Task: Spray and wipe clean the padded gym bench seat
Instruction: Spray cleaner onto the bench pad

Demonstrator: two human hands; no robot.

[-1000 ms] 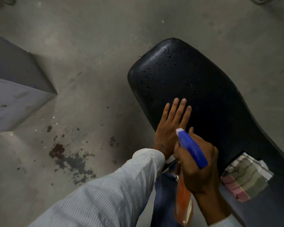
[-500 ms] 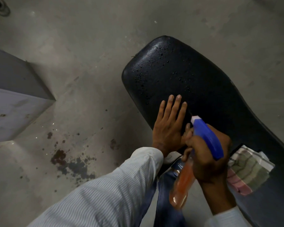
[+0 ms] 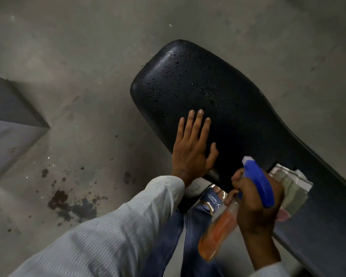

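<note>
Bench seat point(image 3: 238, 108), orange-filled spray bottle point(image 3: 218, 234) alongside

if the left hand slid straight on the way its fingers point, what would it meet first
Probably just more wet pad. The left hand lies flat on the bench seat, fingers pointing toward its rounded far end, where spray droplets sit. Nothing else shows in that line before the seat's edge.
</note>
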